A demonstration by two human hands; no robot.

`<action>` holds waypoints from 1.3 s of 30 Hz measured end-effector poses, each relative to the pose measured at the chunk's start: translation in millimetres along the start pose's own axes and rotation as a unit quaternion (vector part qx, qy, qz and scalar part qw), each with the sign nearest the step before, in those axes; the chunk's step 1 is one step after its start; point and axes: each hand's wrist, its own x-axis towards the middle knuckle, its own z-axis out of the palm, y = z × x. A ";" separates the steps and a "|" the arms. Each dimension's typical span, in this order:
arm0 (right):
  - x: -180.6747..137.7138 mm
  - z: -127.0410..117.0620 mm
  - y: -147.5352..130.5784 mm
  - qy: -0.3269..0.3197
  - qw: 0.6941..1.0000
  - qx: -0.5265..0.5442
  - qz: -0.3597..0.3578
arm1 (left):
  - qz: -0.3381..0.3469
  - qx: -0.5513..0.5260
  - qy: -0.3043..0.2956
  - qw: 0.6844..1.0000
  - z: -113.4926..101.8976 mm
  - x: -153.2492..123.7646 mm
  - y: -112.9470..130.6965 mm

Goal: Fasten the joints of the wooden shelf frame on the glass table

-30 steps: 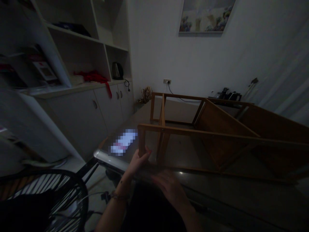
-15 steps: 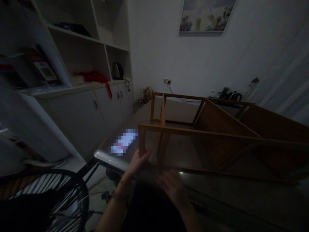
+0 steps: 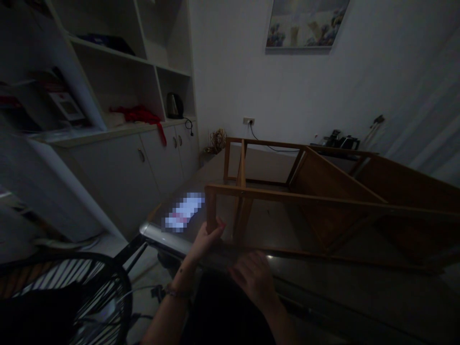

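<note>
A wooden shelf frame (image 3: 309, 201) lies on its side across a dark glass table (image 3: 359, 282). My left hand (image 3: 206, 238) grips the frame's near left corner post, fingers wrapped round it. My right hand (image 3: 253, 278) rests on the frame's lower rail near the table's front edge, fingers curled; whether it holds anything is too dark to make out. A blurred bright rectangle (image 3: 183, 211) lies on the table just left of the frame.
White cabinets and open shelves (image 3: 118, 120) line the left wall, with a kettle (image 3: 174, 105) and red cloth (image 3: 138, 115). A black wire chair (image 3: 82, 292) sits at lower left. A painting (image 3: 305, 24) hangs on the far wall.
My right hand has shifted slightly along the lower rail, forward and back again. My left hand and the frame have stayed in place.
</note>
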 end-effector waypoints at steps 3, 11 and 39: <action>-2.9 1.1 0.7 0.012 1.000 0.007 0.001 | 0.000 0.003 -0.009 1.000 0.8 -0.7 1.5; -8.9 4.4 5.7 -0.095 0.995 0.011 -0.033 | -0.001 -0.004 0.007 1.000 1.8 -1.4 2.4; 9.4 -26.8 8.2 -0.239 0.955 0.156 0.086 | 0.000 -0.008 0.001 1.000 0.7 0.8 -2.3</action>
